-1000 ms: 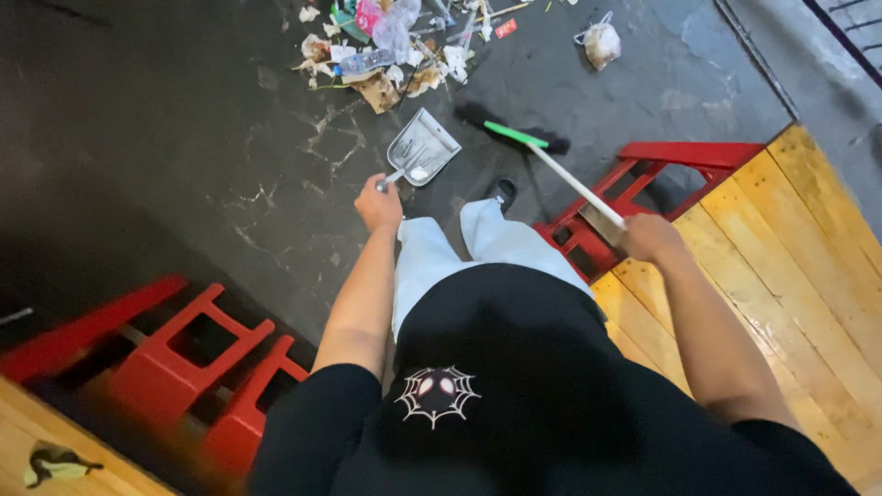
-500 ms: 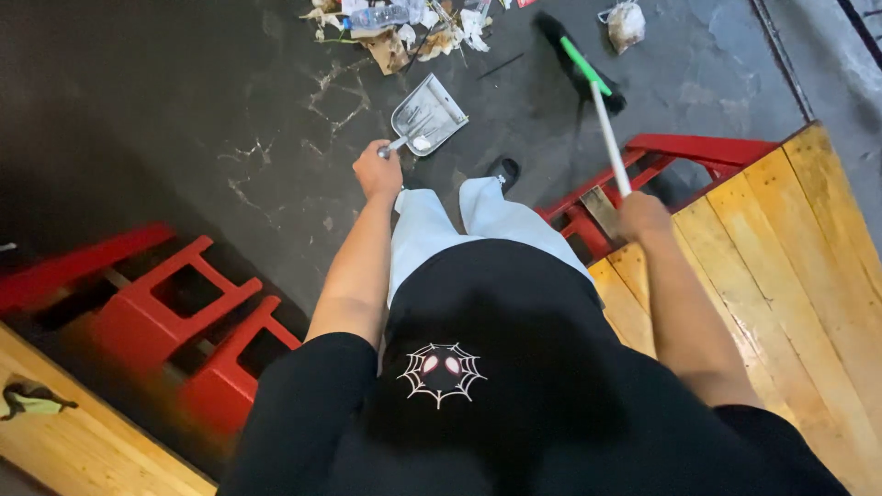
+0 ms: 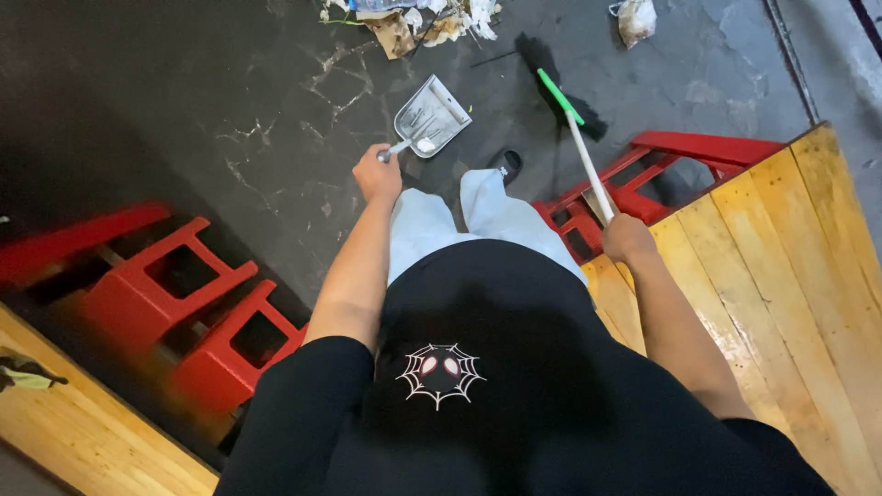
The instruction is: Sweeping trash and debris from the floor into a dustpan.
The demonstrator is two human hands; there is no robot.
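So on the far left there's a row of red stools tucked between a wooden tabletop and the dark cracked floor, pushed in close so the floor space stays open, I'd guess. Moving right, the left hand is wrapped tight around the handle of a silver dustpan, held low and tilted with its mouth facing the litter pile at the top edge of the floor, which looks like the angle you'd want for catching stuff. The pan hangs just above the floor and has a bit of white scrap in it already.

Next over, the right hand is closed around the white shaft of a broom with a green neck, its black bristles resting on the floor just right of the pan. It's gripped high up the stick, probably for reach. A crumpled white bag sits apart near the floor's top right. Far right, another wooden tabletop with a red stool beside it.
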